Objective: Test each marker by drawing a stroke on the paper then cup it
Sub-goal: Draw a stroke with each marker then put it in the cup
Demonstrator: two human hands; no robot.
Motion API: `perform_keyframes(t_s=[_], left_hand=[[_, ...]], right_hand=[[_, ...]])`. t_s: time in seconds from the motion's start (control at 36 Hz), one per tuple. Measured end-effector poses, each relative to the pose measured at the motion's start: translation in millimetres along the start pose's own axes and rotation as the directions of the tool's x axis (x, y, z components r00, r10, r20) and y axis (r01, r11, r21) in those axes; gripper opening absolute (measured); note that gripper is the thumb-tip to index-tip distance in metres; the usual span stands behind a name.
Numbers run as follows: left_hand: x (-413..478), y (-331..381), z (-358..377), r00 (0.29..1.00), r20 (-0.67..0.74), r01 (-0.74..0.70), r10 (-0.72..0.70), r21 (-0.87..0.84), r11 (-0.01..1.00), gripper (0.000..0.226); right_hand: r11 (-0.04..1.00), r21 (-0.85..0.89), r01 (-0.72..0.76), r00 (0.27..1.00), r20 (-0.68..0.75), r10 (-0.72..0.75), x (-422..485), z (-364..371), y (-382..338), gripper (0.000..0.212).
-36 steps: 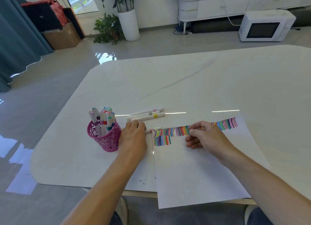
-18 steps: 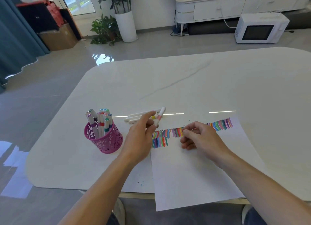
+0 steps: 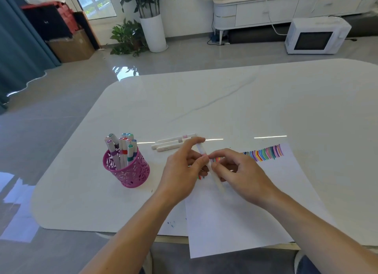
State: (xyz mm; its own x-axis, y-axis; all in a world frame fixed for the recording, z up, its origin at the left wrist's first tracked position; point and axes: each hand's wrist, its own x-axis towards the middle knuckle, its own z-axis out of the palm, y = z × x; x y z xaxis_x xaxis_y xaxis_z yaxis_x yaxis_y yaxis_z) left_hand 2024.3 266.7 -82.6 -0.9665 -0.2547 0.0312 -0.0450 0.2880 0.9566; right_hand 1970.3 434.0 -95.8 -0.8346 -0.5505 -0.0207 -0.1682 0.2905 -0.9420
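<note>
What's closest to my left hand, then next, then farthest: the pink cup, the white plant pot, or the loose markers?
From the left hand:
1. loose markers, just beyond it
2. pink cup, to its left
3. white plant pot, far past the table

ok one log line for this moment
marker: held over paper | left hand: grips it | right hand: pinches it | pink cup: holds markers

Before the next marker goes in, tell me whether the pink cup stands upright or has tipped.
Upright. The pink cup stands on its base on the table, mouth up, markers standing inside it.
</note>
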Motion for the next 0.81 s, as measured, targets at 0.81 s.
perform_keyframes(t_s=[0.81], left_hand=[[-6, -11, -15, 0.939, 0.284, -0.331, 0.194, 0.593, 0.734, 0.028]], right_hand=[[0.714, -0.68, 0.169, 0.985, 0.097, -0.141, 2, 2, 5, 0.049]])
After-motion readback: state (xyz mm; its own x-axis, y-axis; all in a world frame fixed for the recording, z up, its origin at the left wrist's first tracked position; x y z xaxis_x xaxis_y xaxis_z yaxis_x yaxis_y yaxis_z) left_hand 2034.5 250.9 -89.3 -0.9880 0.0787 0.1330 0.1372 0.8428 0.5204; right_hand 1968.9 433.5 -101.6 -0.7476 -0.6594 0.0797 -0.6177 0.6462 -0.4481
